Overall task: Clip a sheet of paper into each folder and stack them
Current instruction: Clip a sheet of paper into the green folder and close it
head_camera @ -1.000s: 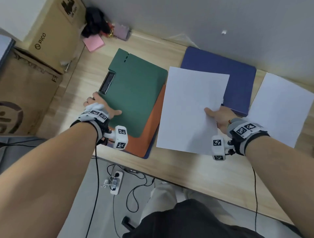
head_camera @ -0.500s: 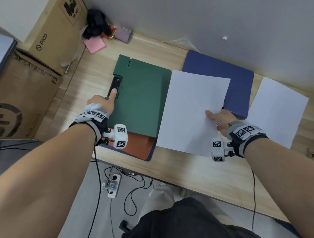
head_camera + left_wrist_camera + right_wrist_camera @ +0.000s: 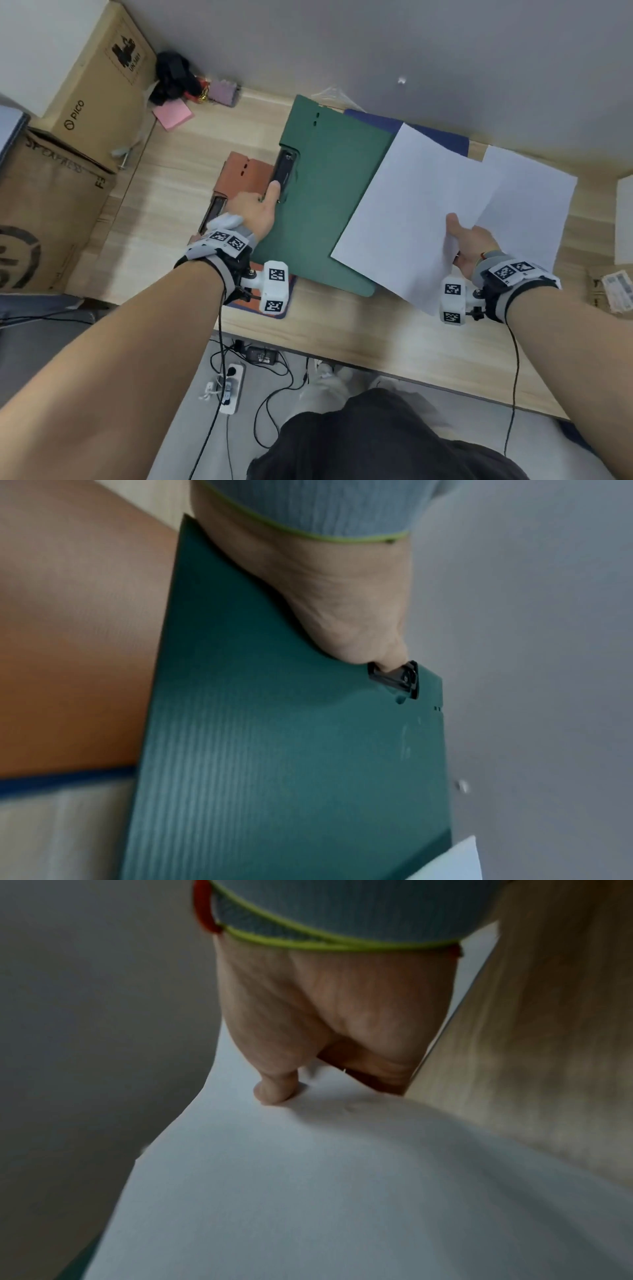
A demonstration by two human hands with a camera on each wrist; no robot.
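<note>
Both of my hands are busy and well apart over the wooden desk. With my left hand I press my thumb onto the near end of the black clip at the left edge of the green folder, the other fingers tucked under the folder's edge where I cannot see them; the left wrist view shows the thumb tip wedged against the clip's metal lever. That green folder lies tilted across an orange folder, whose own clip edge sticks out to the left, and a blue edge shows beneath them near the desk front. My right hand pinches a sheet of paper by its right edge, thumb on top and fingers beneath, holding it above the green folder's right side, its surface bowed. Another sheet lies flat on the desk behind my right hand, and a blue folder peeks out beyond the green one by the wall.
</note>
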